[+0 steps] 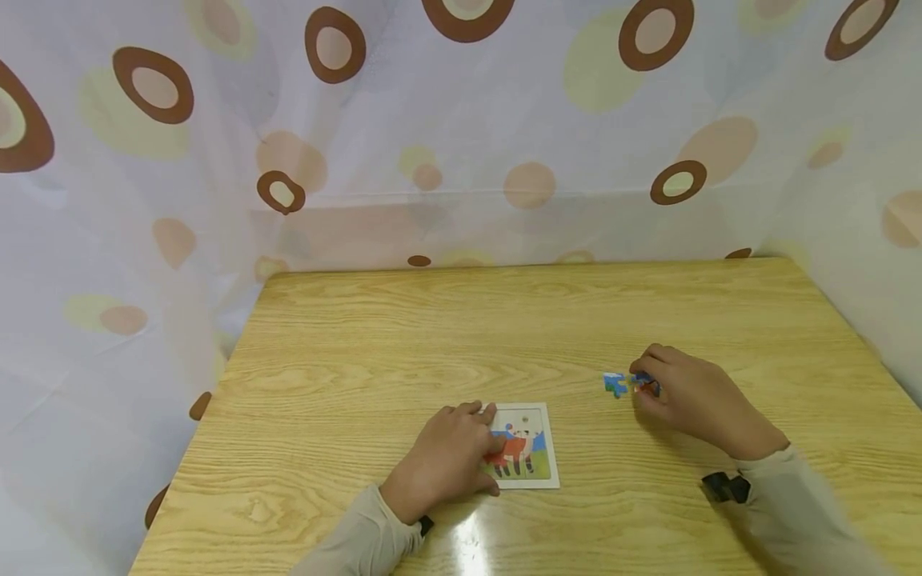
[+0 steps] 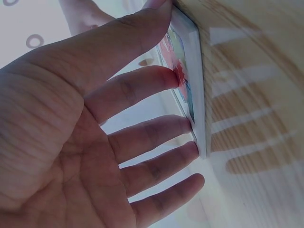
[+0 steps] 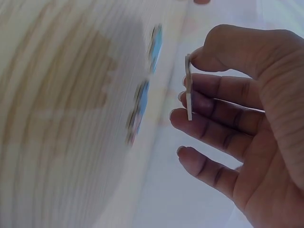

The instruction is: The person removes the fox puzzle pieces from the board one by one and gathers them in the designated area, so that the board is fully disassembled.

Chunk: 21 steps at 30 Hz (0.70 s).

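Note:
A square jigsaw puzzle board (image 1: 553, 468) with a white border and a red panda picture (image 1: 520, 448) lies on the table. My left hand (image 1: 450, 452) rests on its left side; in the left wrist view the extended fingers (image 2: 147, 135) touch the board's edge and picture. Further right, my right hand (image 1: 691, 396) pinches a thin puzzle piece (image 3: 188, 88) between thumb and fingers, seen edge-on and raised off the table. Beneath it lie a blue and green puzzle piece (image 1: 615, 384) and a second blue piece (image 3: 137, 111), partly hidden by the hand in the head view.
The wood-grain table (image 1: 346, 344) spreads around both hands. A white curtain (image 1: 461, 128) with brown and peach circles hangs behind it and along the sides. Light glares off the table near the left wrist.

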Available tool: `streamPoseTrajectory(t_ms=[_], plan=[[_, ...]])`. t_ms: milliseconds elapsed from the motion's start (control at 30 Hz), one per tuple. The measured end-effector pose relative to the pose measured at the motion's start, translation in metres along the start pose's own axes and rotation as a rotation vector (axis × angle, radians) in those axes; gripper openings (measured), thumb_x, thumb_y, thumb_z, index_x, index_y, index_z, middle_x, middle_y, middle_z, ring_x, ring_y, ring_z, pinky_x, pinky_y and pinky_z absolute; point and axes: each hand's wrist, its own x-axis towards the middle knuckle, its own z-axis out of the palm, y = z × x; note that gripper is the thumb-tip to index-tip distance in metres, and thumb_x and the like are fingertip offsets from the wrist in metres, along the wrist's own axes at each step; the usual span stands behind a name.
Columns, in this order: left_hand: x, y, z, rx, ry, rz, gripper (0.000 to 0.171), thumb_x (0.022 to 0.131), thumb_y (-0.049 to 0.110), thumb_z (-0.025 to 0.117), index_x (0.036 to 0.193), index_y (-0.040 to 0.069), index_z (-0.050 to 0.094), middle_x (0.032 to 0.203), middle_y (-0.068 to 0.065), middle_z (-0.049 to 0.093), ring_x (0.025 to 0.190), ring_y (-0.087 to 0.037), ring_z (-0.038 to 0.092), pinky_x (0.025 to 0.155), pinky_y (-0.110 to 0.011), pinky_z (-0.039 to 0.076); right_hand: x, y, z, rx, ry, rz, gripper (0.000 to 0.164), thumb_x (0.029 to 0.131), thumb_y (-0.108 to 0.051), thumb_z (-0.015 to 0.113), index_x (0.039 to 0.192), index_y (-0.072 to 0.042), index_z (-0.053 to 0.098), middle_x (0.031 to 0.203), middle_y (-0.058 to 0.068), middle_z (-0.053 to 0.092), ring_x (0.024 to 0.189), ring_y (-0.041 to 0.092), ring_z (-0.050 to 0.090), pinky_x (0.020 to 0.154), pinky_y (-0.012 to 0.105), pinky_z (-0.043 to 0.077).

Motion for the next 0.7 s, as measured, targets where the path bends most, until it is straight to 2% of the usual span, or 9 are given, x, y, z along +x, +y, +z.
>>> streamPoseTrajectory(t_ms=[267,367,467,600,700], plan=[[-0.001,0.0,0.0,-0.004,0.0,0.005,0.053,0.071,0.055,0.09,0.117,0.029,0.081,0.144,-0.013,0.06,0.131,-0.032,0.059,0.1,-0.043,0.051,-0.014,0.018,-0.006,-0.032,-0.032,0.055,0.021,0.078,-0.011,0.081,0.097,-0.008,0.074,0.094,0.001,0.064,0.07,0.011,0.06,0.052,0.027,0.049],[-0.001,0.0,0.0,0.002,0.011,0.01,0.05,0.071,0.055,0.09,0.113,0.029,0.082,0.143,-0.014,0.061,0.13,-0.032,0.059,0.1,-0.043,0.052,-0.018,0.022,-0.006,-0.028,-0.075,0.08,0.022,0.079,-0.013,0.084,0.098,-0.008,0.074,0.097,0.002,0.065,0.073,0.015,0.063,0.055,0.031,0.052],[-0.001,0.0,0.0,0.002,0.014,0.012,0.049,0.071,0.055,0.09,0.112,0.029,0.082,0.143,-0.014,0.06,0.13,-0.033,0.059,0.1,-0.043,0.052,-0.023,0.025,-0.007,0.002,-0.137,0.144,0.022,0.084,-0.016,0.082,0.103,-0.007,0.074,0.102,0.004,0.066,0.081,0.02,0.065,0.061,0.036,0.055],[0.0,0.0,-0.001,-0.002,0.005,0.007,0.052,0.072,0.054,0.09,0.117,0.029,0.081,0.144,-0.013,0.059,0.132,-0.033,0.058,0.101,-0.043,0.051,-0.03,0.028,-0.007,0.038,-0.201,0.227,0.028,0.088,-0.022,0.081,0.109,-0.005,0.072,0.107,0.007,0.065,0.09,0.025,0.066,0.067,0.042,0.057],[0.0,0.0,-0.001,0.001,-0.003,0.003,0.054,0.072,0.055,0.09,0.119,0.029,0.08,0.145,-0.013,0.059,0.132,-0.032,0.058,0.102,-0.043,0.051,-0.034,0.031,-0.006,0.058,-0.228,0.252,0.034,0.087,-0.025,0.084,0.11,-0.003,0.071,0.107,0.008,0.064,0.091,0.027,0.066,0.069,0.045,0.057]])
